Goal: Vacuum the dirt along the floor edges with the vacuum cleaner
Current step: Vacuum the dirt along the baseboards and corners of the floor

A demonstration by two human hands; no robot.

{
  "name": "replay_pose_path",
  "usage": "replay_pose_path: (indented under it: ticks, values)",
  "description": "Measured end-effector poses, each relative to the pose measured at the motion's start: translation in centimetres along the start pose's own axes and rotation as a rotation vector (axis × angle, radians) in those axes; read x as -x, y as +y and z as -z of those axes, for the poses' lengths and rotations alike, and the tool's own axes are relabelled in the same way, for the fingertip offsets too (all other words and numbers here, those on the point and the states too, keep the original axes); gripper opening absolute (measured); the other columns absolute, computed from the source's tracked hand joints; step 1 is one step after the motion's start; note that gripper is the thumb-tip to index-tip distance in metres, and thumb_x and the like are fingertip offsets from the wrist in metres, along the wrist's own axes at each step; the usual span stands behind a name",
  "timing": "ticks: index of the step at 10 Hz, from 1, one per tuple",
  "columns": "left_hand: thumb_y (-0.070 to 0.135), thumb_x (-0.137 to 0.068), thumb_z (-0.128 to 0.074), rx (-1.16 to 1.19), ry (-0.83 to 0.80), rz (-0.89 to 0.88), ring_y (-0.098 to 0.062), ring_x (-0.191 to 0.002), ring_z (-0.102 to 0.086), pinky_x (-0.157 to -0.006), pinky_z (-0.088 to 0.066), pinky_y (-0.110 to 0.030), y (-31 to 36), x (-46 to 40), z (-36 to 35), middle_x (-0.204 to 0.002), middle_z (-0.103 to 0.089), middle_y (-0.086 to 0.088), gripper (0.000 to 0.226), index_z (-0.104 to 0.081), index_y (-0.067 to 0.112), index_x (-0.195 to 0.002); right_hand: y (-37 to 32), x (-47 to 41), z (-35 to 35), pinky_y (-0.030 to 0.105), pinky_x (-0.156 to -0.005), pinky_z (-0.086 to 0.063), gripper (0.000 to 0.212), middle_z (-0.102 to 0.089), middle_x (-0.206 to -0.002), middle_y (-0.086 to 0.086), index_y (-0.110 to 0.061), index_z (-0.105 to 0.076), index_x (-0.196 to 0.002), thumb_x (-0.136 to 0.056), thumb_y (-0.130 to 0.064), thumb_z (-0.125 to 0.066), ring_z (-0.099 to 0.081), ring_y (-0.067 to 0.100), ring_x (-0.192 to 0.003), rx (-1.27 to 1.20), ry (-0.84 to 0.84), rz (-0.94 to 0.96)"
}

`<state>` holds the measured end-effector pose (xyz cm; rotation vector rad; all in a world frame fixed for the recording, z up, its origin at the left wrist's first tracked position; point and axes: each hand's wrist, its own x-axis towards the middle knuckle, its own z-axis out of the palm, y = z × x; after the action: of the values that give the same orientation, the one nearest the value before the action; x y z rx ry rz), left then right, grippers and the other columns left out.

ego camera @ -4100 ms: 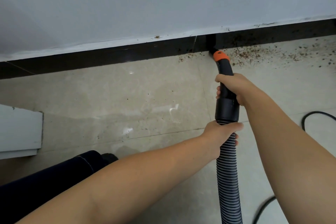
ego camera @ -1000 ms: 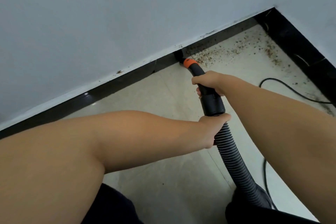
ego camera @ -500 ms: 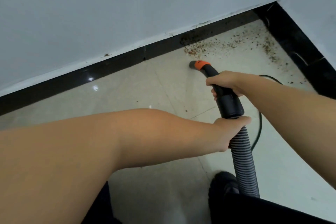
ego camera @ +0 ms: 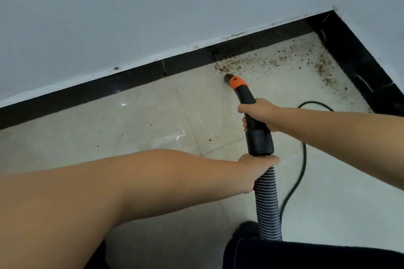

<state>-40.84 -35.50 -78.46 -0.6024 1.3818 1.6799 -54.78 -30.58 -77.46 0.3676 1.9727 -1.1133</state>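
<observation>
The right hand (ego camera: 261, 113) grips the black vacuum nozzle (ego camera: 242, 91); the left hand (ego camera: 254, 168) wraps the ribbed hose (ego camera: 267, 207). The nozzle's orange-banded tip sits just beside brown dirt (ego camera: 244, 64) scattered on the floor (ego camera: 153, 120) along the black baseboard (ego camera: 185, 64).

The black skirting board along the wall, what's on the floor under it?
Brown crumbly dirt lies along the black skirting board, spreading toward the corner. The vacuum's orange-tipped black nozzle points at it. Nothing shows beneath the board itself.
</observation>
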Motion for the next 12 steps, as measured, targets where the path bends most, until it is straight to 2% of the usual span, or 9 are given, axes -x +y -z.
replay_pose_path:
  ticks: [1,2,4,5,6,8,9,11,12]
  values:
    - [0.039,-0.084,-0.072,0.106,0.056,0.075,-0.014,-0.077,-0.066,-0.07,-0.056,-0.028,-0.9,-2.9,-1.8,-0.094,-0.067,-0.002,0.045,-0.059,0.012,-0.117,1.1,-0.2,1.4,0.035,-0.055,-0.053,0.018,-0.056,-0.058,0.011,-0.006,-0.047,-0.096,-0.084,-0.01,-0.06,-0.057,0.022,-0.048,-0.048,0.008,0.015]
    - [0.031,-0.087,-0.07,0.218,0.092,0.069,-0.013,-0.073,-0.066,-0.073,-0.055,-0.029,-0.5,-4.0,-3.8,-0.091,-0.067,-0.004,0.039,-0.058,0.006,-0.115,2.7,-0.4,3.0,0.035,-0.054,-0.053,0.018,-0.056,-0.059,0.011,-0.007,-0.047,-0.097,-0.084,-0.01,-0.059,-0.057,0.023,-0.049,-0.084,0.045,0.025]
    - [0.014,-0.083,-0.074,0.362,0.083,0.124,-0.012,-0.054,-0.061,-0.051,-0.053,-0.021,2.5,-4.9,-8.0,-0.072,-0.064,-0.004,0.015,-0.061,0.01,-0.091,4.4,-1.6,8.1,0.034,-0.052,-0.053,0.021,-0.056,-0.058,0.011,-0.006,-0.048,-0.099,-0.083,-0.01,-0.061,-0.056,0.022,-0.046,-0.134,0.097,0.033]
    - [0.011,-0.083,-0.073,0.367,0.096,0.095,-0.015,-0.057,-0.058,-0.058,-0.053,-0.025,4.0,-5.6,-8.2,-0.072,-0.061,-0.006,0.017,-0.06,0.009,-0.092,3.7,-2.3,9.5,0.034,-0.053,-0.053,0.02,-0.055,-0.059,0.011,-0.005,-0.048,-0.098,-0.083,-0.01,-0.061,-0.056,0.021,-0.044,-0.166,0.123,0.029]
    - [0.01,-0.083,-0.072,0.398,0.113,0.079,-0.018,-0.062,-0.056,-0.069,-0.05,-0.031,4.5,-6.2,-7.6,-0.073,-0.059,-0.007,0.022,-0.058,0.007,-0.099,2.7,-2.9,9.3,0.034,-0.053,-0.053,0.019,-0.055,-0.059,0.011,-0.004,-0.048,-0.097,-0.084,-0.01,-0.061,-0.055,0.021,-0.045,-0.167,0.096,0.043]
    - [0.014,-0.084,-0.073,0.494,0.063,0.11,-0.011,-0.059,-0.06,-0.055,-0.052,-0.021,2.6,-4.4,-7.5,-0.072,-0.061,-0.003,0.014,-0.06,0.011,-0.088,2.5,-1.6,6.4,0.03,-0.047,-0.051,0.015,-0.056,-0.052,0.008,-0.008,-0.049,-0.095,-0.085,-0.01,-0.06,-0.055,0.019,-0.041,-0.05,-0.05,0.043]
    - [0.016,-0.083,-0.074,0.524,0.072,0.115,-0.011,-0.06,-0.061,-0.055,-0.052,-0.022,1.4,-4.1,-6.8,-0.072,-0.062,-0.002,0.014,-0.06,0.013,-0.084,2.4,-1.3,4.7,0.03,-0.048,-0.051,0.017,-0.057,-0.052,0.006,-0.009,-0.049,-0.097,-0.084,-0.011,-0.06,-0.055,0.02,-0.043,-0.017,-0.088,0.051]
    - [0.019,-0.083,-0.074,0.463,0.084,0.124,-0.013,-0.063,-0.059,-0.059,-0.05,-0.024,1.3,-3.8,-4.9,-0.072,-0.062,-0.002,0.015,-0.06,0.014,-0.085,1.8,-1.4,3.7,0.03,-0.049,-0.052,0.016,-0.057,-0.058,0.008,-0.01,-0.049,-0.097,-0.085,-0.011,-0.06,-0.056,0.018,-0.043,-0.058,-0.041,0.05]
    - [0.017,-0.084,-0.073,0.409,0.075,0.116,-0.014,-0.063,-0.058,-0.063,-0.049,-0.025,2.7,-4.3,-4.9,-0.072,-0.061,-0.003,0.015,-0.059,0.013,-0.087,1.6,-1.9,5.4,0.032,-0.051,-0.053,0.016,-0.057,-0.057,0.009,-0.008,-0.049,-0.097,-0.086,-0.01,-0.06,-0.056,0.019,-0.044,-0.112,0.03,0.035]
